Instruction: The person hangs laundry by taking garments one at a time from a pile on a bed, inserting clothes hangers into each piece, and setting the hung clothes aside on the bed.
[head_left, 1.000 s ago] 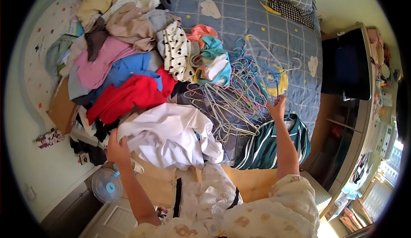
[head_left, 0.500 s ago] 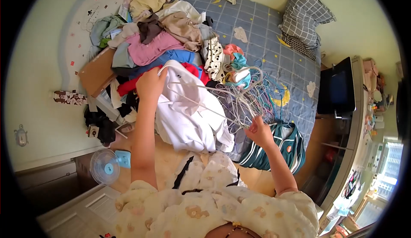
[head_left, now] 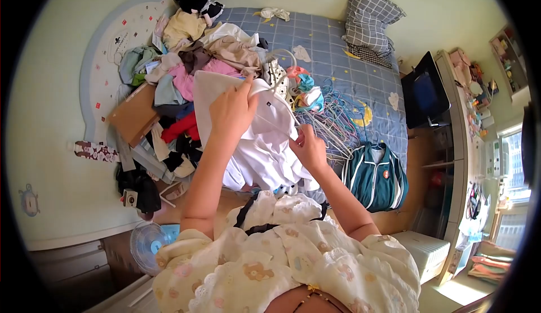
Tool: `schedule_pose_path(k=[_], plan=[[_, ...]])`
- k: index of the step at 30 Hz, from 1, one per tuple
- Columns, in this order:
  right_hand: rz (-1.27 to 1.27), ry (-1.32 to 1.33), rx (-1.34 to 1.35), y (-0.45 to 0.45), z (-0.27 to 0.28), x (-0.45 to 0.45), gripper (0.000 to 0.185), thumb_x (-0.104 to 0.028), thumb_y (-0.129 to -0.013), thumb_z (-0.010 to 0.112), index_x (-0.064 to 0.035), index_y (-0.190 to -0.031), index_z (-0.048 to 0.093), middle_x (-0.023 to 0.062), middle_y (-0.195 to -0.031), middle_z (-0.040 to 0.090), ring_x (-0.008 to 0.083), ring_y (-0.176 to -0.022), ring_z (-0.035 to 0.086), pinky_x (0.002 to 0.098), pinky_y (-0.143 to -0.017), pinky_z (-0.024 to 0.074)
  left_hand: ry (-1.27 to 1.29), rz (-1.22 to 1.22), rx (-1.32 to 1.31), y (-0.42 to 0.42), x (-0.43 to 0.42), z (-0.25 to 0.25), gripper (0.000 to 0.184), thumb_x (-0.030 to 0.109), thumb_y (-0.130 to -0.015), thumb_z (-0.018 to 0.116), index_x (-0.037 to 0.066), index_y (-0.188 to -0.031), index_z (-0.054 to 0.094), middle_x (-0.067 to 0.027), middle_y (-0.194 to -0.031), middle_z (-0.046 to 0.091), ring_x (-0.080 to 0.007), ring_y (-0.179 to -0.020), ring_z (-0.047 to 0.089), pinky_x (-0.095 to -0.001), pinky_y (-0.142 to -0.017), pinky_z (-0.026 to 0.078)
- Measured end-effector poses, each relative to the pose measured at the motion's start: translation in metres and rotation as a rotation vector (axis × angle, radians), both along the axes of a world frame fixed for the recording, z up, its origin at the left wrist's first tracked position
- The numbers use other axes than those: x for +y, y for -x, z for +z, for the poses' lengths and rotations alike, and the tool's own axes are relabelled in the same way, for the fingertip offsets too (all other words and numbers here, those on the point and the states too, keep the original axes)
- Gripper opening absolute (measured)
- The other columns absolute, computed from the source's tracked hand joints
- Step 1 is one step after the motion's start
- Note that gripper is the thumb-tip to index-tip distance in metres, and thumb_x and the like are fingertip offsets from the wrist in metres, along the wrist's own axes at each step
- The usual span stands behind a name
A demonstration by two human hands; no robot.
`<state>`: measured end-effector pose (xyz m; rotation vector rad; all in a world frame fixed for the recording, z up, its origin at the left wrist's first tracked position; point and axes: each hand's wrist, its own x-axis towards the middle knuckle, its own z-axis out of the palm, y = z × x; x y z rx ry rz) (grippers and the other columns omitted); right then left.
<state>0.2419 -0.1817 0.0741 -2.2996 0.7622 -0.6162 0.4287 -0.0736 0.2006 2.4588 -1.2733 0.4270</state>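
Note:
A white shirt (head_left: 262, 144) hangs from my hands over the near side of the bed. My left hand (head_left: 234, 107) is closed on its upper part, by the collar. Partly inside the shirt is a white clothes hanger (head_left: 290, 65), its hook pointing up and away from me. My right hand (head_left: 309, 147) pinches the hanger's near end, beside the shirt's edge. The part of the hanger under the cloth is hidden. Just beyond my right hand, a heap of loose hangers (head_left: 332, 121) lies on the bed.
A big pile of clothes (head_left: 197, 54) covers the bed's left side, next to a cardboard box (head_left: 132, 113). A green jacket (head_left: 375, 175) lies at the near right edge. A checked pillow (head_left: 369, 17) rests at the back. A fan (head_left: 147, 245) stands low at left.
The hanger has gone from stretched between my hands to partly inside the shirt. My right hand has moved left and up, closer to my left hand, which has shifted right along the shirt.

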Motion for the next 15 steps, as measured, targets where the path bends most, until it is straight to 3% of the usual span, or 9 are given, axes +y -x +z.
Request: schedule_pose_path(k=[3, 6, 7, 8, 9, 11, 13, 14, 15], plan=[[-0.06, 0.145, -0.16, 0.004, 0.0, -0.004, 0.041, -0.015, -0.07, 0.078, -0.0072, -0.095, 0.047, 0.0057, -0.067, 0.063, 0.022, -0.056, 0.064, 0.0336, -0.051, 0.0508, 0.143, -0.287, -0.332, -0.004, 0.027, 0.051, 0.033, 0.032, -0.085, 0.059, 0.014, -0.112, 0.061, -0.0123, -0.086, 0.059, -0.0301, -0.084, 0.057, -0.0401, -0.08, 0.043], [0.02, 0.312, -0.312, 0.006, 0.032, -0.021, 0.036, -0.015, -0.07, 0.078, -0.0079, -0.093, 0.051, 0.003, -0.068, 0.064, 0.0189, -0.055, 0.063, 0.0311, -0.051, 0.0515, 0.138, -0.576, -0.3, -0.029, 0.04, 0.07, 0.027, 0.03, -0.083, 0.063, 0.01, -0.102, 0.057, -0.0112, -0.084, 0.057, -0.0295, -0.081, 0.056, -0.0405, -0.076, 0.043], [-0.023, 0.36, -0.262, 0.006, 0.044, -0.026, 0.04, -0.013, -0.068, 0.079, -0.0062, -0.097, 0.052, 0.0076, -0.082, 0.065, 0.0219, -0.071, 0.066, 0.0337, -0.061, 0.0527, 0.108, -0.668, -0.234, -0.035, 0.041, 0.074, 0.026, 0.029, -0.083, 0.063, 0.009, -0.097, 0.056, -0.0111, -0.083, 0.057, -0.0295, -0.08, 0.056, -0.0408, -0.073, 0.044], [-0.014, 0.571, -0.296, 0.003, 0.068, -0.031, 0.052, -0.011, -0.066, 0.08, -0.005, -0.108, 0.051, 0.0141, -0.106, 0.06, 0.027, -0.099, 0.06, 0.0392, -0.082, 0.0485, 0.14, -0.635, -0.253, -0.032, 0.041, 0.083, 0.024, 0.025, -0.084, 0.064, 0.007, -0.088, 0.049, -0.0105, -0.078, 0.057, -0.0287, -0.074, 0.058, -0.04, -0.062, 0.045], [-0.108, 0.672, -0.346, 0.0, 0.085, -0.03, 0.067, -0.011, -0.063, 0.081, -0.0043, -0.119, 0.045, 0.0176, -0.124, 0.05, 0.0333, -0.118, 0.046, 0.0433, -0.096, 0.0375, 0.166, -0.561, -0.287, -0.033, 0.042, 0.09, 0.024, 0.026, -0.084, 0.064, 0.007, -0.086, 0.048, -0.0093, -0.074, 0.056, -0.0274, -0.07, 0.058, -0.0389, -0.058, 0.044], [-0.331, 0.733, -0.533, 0.001, 0.131, -0.015, 0.068, -0.01, -0.063, 0.082, -0.005, -0.118, 0.042, 0.0152, -0.122, 0.049, 0.0318, -0.115, 0.045, 0.0409, -0.094, 0.0361, 0.22, -0.406, -0.36, -0.037, 0.043, 0.105, 0.025, 0.027, -0.085, 0.064, 0.008, -0.083, 0.048, -0.0068, -0.066, 0.055, -0.0249, -0.061, 0.058, -0.0366, -0.049, 0.044], [-0.353, 0.627, -0.763, 0.004, 0.116, -0.008, 0.063, -0.011, -0.064, 0.082, -0.0048, -0.113, 0.044, 0.0121, -0.114, 0.049, 0.0282, -0.106, 0.047, 0.0369, -0.087, 0.0369, 0.343, -0.412, -0.377, -0.036, 0.047, 0.122, 0.025, 0.025, -0.087, 0.063, 0.007, -0.082, 0.046, -0.0082, -0.063, 0.052, -0.0278, -0.056, 0.055, -0.039, -0.048, 0.042], [-0.333, 0.528, -0.713, 0.004, 0.107, 0.004, 0.055, -0.01, -0.067, 0.08, -0.0051, -0.108, 0.045, 0.0105, -0.108, 0.048, 0.0233, -0.099, 0.048, 0.0347, -0.079, 0.038, 0.373, -0.408, -0.379, -0.034, 0.052, 0.127, 0.025, 0.024, -0.087, 0.063, 0.007, -0.082, 0.046, -0.0085, -0.063, 0.052, -0.0282, -0.056, 0.054, -0.0391, -0.048, 0.042], [-0.229, 0.22, -0.55, 0.001, 0.099, 0.015, 0.058, -0.014, -0.067, 0.081, -0.0033, -0.112, 0.046, 0.0116, -0.109, 0.05, 0.0242, -0.094, 0.052, 0.0365, -0.083, 0.0419, 0.403, -0.403, -0.379, -0.031, 0.057, 0.131, 0.025, 0.024, -0.087, 0.063, 0.007, -0.082, 0.046, -0.0089, -0.064, 0.052, -0.0287, -0.057, 0.054, -0.0392, -0.049, 0.042]])
